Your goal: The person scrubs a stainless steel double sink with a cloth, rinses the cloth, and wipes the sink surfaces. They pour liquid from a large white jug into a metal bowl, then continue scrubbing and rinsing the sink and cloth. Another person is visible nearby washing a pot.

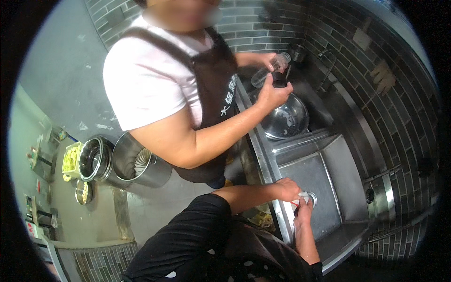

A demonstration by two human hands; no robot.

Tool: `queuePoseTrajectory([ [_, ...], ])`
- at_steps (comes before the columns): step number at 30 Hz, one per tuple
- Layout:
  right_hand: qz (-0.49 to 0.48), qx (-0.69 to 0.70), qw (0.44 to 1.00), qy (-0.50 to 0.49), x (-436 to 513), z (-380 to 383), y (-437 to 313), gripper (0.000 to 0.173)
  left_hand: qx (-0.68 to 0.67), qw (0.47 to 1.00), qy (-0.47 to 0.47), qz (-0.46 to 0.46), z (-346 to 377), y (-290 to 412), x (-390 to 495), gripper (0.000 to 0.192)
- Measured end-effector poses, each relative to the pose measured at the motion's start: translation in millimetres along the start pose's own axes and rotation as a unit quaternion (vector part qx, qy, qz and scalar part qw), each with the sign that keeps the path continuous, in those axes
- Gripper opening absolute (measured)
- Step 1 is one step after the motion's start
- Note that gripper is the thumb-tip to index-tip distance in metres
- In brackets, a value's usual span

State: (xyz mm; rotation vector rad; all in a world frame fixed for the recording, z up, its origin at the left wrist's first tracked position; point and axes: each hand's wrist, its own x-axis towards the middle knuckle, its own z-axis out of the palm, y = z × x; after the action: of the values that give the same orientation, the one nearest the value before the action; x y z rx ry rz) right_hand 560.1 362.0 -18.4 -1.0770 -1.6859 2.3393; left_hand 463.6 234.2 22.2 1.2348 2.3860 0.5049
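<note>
Over the near edge of a stainless steel sink basin (317, 176), my left hand (289, 189) and my right hand (304, 210) meet near the drain (312, 200). Their fingers pinch a small white crumpled thing (303, 196), too small to name surely. Something white with a red edge (294, 203) shows just beneath the fingers; whether it is the same thing I cannot tell. The hands partly hide both. Beside me a person in a dark apron (215, 77) holds a clear bottle or jar (262, 75) and a dark round thing (279, 79) above the adjoining basin.
A steel bowl (287, 118) lies in the adjoining basin, with a faucet (329, 61) behind. A glove (383, 77) hangs on the tiled wall. On the floor stand a large steel pot (121, 158), stacked bowls (92, 160) and a basket of cut vegetables (72, 158).
</note>
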Motion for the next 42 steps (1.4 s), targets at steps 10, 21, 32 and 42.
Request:
queuePoseTrajectory([
  [10,0.001,0.003,1.000,-0.005,-0.8,2.4,-3.5,0.037,-0.025,0.999,0.017,-0.012,-5.9,4.6,-6.8,0.036],
  [21,0.009,-0.040,0.999,-0.032,-5.8,2.3,-9.7,0.041,-0.016,0.999,0.024,-0.024,-1.0,5.1,-3.1,0.027],
  [32,0.057,0.008,0.998,-0.034,-1.2,0.2,-13.6,0.039,-0.071,0.994,0.054,0.057,-2.1,-3.9,-4.0,0.031],
  [42,0.008,0.065,0.994,-0.089,21.2,-17.2,-42.3,0.023,-0.190,0.967,0.165,0.031,2.4,-15.2,1.0,0.051],
])
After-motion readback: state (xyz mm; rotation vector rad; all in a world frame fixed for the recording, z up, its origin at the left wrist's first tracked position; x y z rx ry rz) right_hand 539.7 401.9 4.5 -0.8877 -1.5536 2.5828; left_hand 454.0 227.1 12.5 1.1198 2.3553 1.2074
